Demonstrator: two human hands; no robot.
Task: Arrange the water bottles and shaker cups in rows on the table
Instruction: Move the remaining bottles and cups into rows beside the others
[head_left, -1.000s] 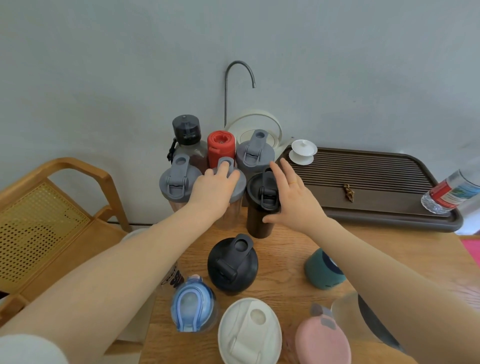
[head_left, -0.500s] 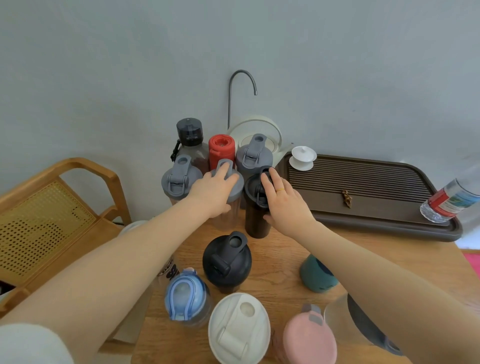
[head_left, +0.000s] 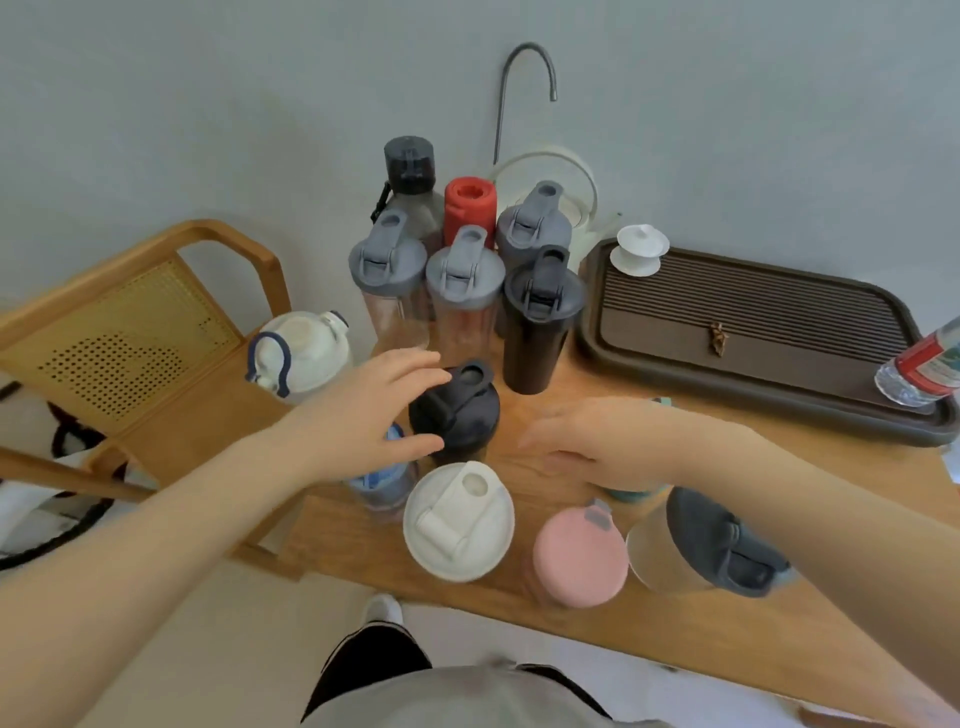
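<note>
Two rows stand at the back of the wooden table (head_left: 524, 447): a dark-capped bottle (head_left: 409, 167), a red bottle (head_left: 470, 208) and a grey-lidded shaker (head_left: 535, 228); in front of them two grey-lidded shakers (head_left: 387, 260) (head_left: 465, 273) and a tall black shaker (head_left: 540, 312). Nearer me are a short black shaker (head_left: 462, 410), a blue bottle (head_left: 384, 480), a white-lidded shaker (head_left: 460, 519), a pink-lidded cup (head_left: 579, 556), a dark-lidded cup (head_left: 717, 551) and a mostly hidden teal cup (head_left: 635, 493). My left hand (head_left: 363, 410) curves around the short black shaker's left side, fingers apart. My right hand (head_left: 592, 441) hovers flat and empty over the table.
A dark tea tray (head_left: 753, 338) fills the right back, with a white lidded cup (head_left: 639, 249) and a plastic water bottle (head_left: 924, 364) on it. A white kettle (head_left: 561, 171) sits under a bent spout (head_left: 524, 78). A white jug (head_left: 301, 353) and a wooden chair (head_left: 130, 322) are at the left.
Both hands have let go of the middle grey-lidded shaker and the tall black shaker and pulled back toward me. The left hand now reaches the short black shaker. The view has tilted down.
</note>
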